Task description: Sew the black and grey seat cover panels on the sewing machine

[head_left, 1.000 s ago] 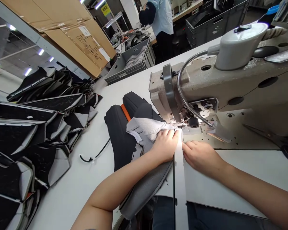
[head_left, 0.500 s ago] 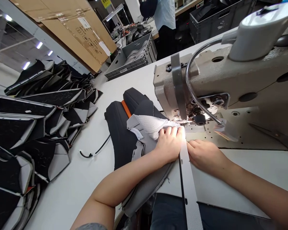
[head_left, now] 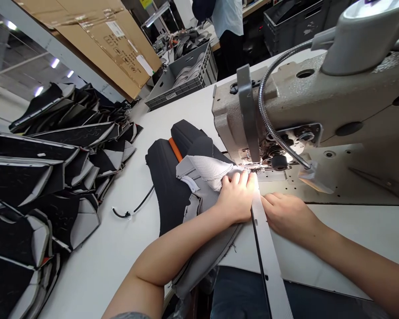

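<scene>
A black and grey sewn fabric cover [head_left: 169, 186] with an orange band lies left of the sewing machine [head_left: 299, 97], its pale grey mesh part bunched at the lit needle area. My left hand [head_left: 237, 197] is closed over the cover's edge, fingers curled just in front of the presser foot. From there a long light-grey strip [head_left: 269, 257] with a black edge and small slots runs down over my lap. My right hand [head_left: 286, 215] pinches the strip's right edge; its fingertips are partly hidden. The stitching point itself is too small to make out.
Stacked black and grey fabric pieces [head_left: 46, 177] fill the table's left side. Behind are a cardboard box [head_left: 103, 44], a grey crate [head_left: 182, 79] and a person [head_left: 228, 26]. Scissors [head_left: 375, 181] lie on the machine bed at the right. A black cord [head_left: 141, 204] sticks out from the cover.
The view has shifted slightly, and the strip's lower end now lies a little further right. Both hands keep their places by the needle, with the same hold.
</scene>
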Action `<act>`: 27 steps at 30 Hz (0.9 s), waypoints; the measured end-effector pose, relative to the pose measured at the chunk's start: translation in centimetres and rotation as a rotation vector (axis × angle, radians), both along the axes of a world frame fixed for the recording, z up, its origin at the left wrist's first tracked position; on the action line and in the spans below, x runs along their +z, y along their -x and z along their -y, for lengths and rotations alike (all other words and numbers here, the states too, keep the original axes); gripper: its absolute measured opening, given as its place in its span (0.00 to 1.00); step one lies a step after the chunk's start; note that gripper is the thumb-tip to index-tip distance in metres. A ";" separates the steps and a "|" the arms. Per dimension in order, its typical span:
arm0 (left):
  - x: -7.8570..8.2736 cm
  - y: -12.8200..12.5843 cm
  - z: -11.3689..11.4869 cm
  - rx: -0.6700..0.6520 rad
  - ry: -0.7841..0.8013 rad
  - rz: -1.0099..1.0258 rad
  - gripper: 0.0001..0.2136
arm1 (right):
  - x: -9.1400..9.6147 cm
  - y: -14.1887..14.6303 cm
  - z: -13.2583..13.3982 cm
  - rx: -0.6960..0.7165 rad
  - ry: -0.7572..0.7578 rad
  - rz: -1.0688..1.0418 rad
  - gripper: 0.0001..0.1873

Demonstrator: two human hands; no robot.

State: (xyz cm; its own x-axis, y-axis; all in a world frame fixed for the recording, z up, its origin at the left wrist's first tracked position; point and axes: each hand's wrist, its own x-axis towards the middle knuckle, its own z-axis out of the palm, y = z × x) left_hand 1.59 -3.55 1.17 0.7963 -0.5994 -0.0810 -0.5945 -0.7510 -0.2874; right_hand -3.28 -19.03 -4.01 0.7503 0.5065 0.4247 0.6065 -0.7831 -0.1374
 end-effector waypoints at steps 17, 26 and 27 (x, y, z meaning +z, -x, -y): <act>-1.2 -0.8 -0.4 -0.114 0.070 0.154 0.18 | 0.0 0.1 -0.5 -0.081 -0.059 -0.033 0.09; 0.4 -0.1 -3.1 -0.300 0.083 0.016 0.22 | 2.4 -1.5 -1.7 -0.133 0.130 -0.354 0.08; 0.5 -0.2 -3.5 -0.280 0.111 0.006 0.21 | 2.5 -1.6 -1.9 -0.151 0.136 -0.344 0.10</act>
State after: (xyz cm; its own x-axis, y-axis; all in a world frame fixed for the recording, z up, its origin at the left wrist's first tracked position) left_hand 1.84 -0.01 1.70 0.5994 -0.8005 0.0015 -0.7812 -0.5854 -0.2167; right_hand -1.64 -17.12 -1.50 0.9074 0.4140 0.0720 0.4198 -0.8851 -0.2012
